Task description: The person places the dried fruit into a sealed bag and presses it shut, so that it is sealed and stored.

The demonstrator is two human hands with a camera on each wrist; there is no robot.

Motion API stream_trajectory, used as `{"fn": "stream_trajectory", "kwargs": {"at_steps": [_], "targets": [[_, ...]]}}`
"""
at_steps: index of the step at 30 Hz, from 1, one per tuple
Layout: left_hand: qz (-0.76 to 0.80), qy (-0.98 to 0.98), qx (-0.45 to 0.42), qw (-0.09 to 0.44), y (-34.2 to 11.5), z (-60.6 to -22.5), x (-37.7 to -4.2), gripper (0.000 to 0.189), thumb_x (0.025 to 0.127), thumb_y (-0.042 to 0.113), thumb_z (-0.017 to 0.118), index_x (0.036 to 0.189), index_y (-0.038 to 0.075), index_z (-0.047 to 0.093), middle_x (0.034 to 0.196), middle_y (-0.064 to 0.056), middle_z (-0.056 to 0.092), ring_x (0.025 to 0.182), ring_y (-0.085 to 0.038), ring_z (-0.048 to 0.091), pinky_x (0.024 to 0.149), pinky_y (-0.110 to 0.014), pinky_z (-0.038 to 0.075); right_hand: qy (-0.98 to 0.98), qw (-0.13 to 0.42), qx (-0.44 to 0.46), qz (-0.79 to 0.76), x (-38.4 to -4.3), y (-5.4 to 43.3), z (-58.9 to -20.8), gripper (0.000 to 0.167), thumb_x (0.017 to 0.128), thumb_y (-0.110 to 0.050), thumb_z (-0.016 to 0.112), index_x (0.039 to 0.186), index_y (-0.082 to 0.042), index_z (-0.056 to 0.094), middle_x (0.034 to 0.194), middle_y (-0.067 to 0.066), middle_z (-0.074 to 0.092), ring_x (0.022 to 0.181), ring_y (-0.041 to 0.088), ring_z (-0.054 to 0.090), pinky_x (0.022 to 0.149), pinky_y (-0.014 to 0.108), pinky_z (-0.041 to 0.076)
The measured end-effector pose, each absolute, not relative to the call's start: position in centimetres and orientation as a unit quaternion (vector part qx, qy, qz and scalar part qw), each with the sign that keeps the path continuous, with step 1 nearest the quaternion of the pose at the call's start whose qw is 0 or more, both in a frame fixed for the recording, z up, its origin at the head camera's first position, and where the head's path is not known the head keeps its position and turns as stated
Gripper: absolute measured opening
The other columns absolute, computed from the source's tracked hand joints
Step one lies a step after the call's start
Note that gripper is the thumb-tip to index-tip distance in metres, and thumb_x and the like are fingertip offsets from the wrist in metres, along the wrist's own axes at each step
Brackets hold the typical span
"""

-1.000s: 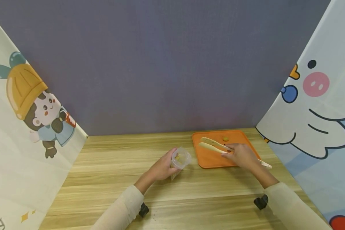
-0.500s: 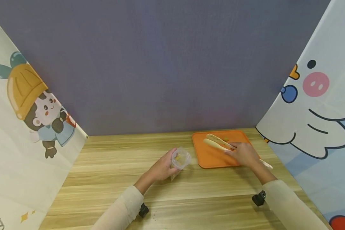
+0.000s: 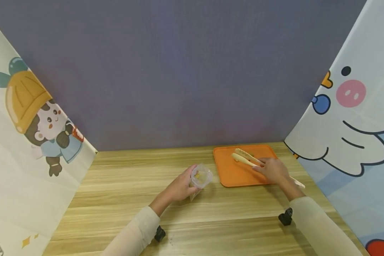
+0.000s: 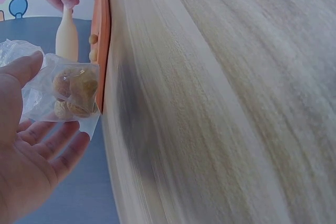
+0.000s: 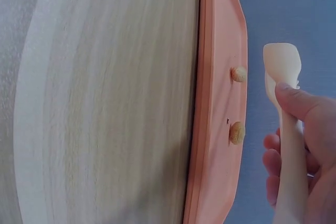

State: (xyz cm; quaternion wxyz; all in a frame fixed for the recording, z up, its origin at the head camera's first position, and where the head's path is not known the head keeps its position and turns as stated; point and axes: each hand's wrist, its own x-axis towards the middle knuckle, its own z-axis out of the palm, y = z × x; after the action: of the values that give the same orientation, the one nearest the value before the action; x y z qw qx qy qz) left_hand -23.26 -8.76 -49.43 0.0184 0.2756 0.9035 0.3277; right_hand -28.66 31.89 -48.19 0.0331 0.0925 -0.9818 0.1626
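One orange tray lies on the wooden counter, with at least two small round tan pieces on it, spaced apart in the right wrist view. The left hand holds one clear plastic bag near the tray's left side, its mouth open and about four brown round pieces clustered inside, though overlap leaves the exact count uncertain. The right hand grips one pair of pale tongs above the tray, their two ends slightly apart.
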Motion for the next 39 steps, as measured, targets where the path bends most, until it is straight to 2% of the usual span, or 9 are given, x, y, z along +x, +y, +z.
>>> {"fn": "stream_trajectory", "kwargs": {"at_steps": [4,7,11,14,18,24,28,32,39], "targets": [[0.327,0.904,0.276,0.018,-8.8,-49.5,-23.3,0.087,0.093,0.028,0.075,0.159,0.004,0.024,0.154,-0.017,0.047,0.133,-0.032,0.055,0.108,-0.050,0.050,-0.984,0.051,0.096,0.142,-28.9,31.9,-48.5,0.066,0.091,-0.051,0.071,0.133,-0.001,0.066,0.080,0.004,0.074,0.059,0.017,0.055,0.053,0.033,0.045],[0.328,0.903,0.276,0.015,-8.8,-49.5,-23.3,0.087,0.093,0.028,0.075,0.159,0.004,0.025,0.154,-0.017,0.047,0.134,-0.032,0.055,0.108,-0.051,0.050,-0.985,0.058,0.093,0.132,-29.0,31.9,-48.7,0.061,0.091,-0.047,0.073,0.130,0.000,0.068,0.088,0.011,0.076,0.070,0.028,0.066,0.062,0.043,0.055],[0.329,0.902,0.279,0.015,-8.8,-49.6,-23.3,0.087,0.093,0.028,0.075,0.159,0.005,0.024,0.153,-0.017,0.047,0.134,-0.032,0.055,0.108,-0.050,0.050,-0.986,0.055,0.089,0.126,-29.2,32.0,-49.0,0.061,0.092,-0.047,0.072,0.130,0.000,0.068,0.101,0.019,0.076,0.084,0.039,0.070,0.073,0.053,0.057],[0.327,0.902,0.281,0.015,-8.7,-49.6,-23.4,0.087,0.093,0.029,0.075,0.159,0.005,0.024,0.154,-0.017,0.047,0.134,-0.031,0.055,0.107,-0.050,0.051,-0.987,0.048,0.089,0.128,-29.4,32.0,-49.3,0.061,0.092,-0.048,0.071,0.130,-0.001,0.068,0.096,0.017,0.077,0.079,0.035,0.069,0.071,0.051,0.058],[0.325,0.904,0.277,0.017,-8.7,-49.6,-23.4,0.087,0.093,0.030,0.075,0.160,0.004,0.024,0.155,-0.017,0.046,0.135,-0.032,0.054,0.108,-0.050,0.050,-0.986,0.033,0.081,0.140,-29.6,32.0,-49.6,0.061,0.092,-0.047,0.070,0.131,0.000,0.067,0.085,0.012,0.075,0.067,0.025,0.063,0.060,0.042,0.053],[0.326,0.905,0.272,0.012,-8.7,-49.5,-23.3,0.087,0.092,0.028,0.076,0.159,0.003,0.026,0.156,-0.017,0.045,0.137,-0.034,0.052,0.111,-0.052,0.047,-0.987,0.015,0.059,0.147,-29.8,31.9,-49.9,0.063,0.093,-0.050,0.069,0.135,-0.003,0.065,0.084,0.011,0.074,0.066,0.023,0.059,0.052,0.034,0.046],[0.327,0.905,0.273,0.010,-8.8,-49.5,-23.3,0.087,0.092,0.028,0.076,0.159,0.003,0.026,0.154,-0.017,0.047,0.136,-0.034,0.053,0.110,-0.052,0.048,-0.988,0.009,0.051,0.147,-29.9,31.8,-50.0,0.062,0.092,-0.050,0.069,0.135,-0.005,0.065,0.085,0.013,0.073,0.068,0.025,0.060,0.054,0.038,0.049],[0.326,0.904,0.275,0.010,-8.8,-49.5,-23.3,0.087,0.093,0.028,0.076,0.159,0.002,0.026,0.154,-0.018,0.047,0.136,-0.034,0.053,0.110,-0.052,0.048,-0.989,0.014,0.058,0.138,-29.8,31.8,-50.2,0.063,0.092,-0.051,0.069,0.134,-0.004,0.066,0.099,0.021,0.075,0.073,0.031,0.067,0.057,0.044,0.053],[0.323,0.906,0.274,0.010,-8.9,-49.5,-23.3,0.087,0.093,0.029,0.075,0.159,0.002,0.026,0.156,-0.018,0.045,0.138,-0.035,0.051,0.113,-0.052,0.046,-0.989,0.024,0.058,0.134,-29.8,31.8,-50.2,0.059,0.092,-0.049,0.070,0.129,-0.004,0.068,0.098,0.021,0.074,0.079,0.038,0.068,0.059,0.046,0.053]]}}
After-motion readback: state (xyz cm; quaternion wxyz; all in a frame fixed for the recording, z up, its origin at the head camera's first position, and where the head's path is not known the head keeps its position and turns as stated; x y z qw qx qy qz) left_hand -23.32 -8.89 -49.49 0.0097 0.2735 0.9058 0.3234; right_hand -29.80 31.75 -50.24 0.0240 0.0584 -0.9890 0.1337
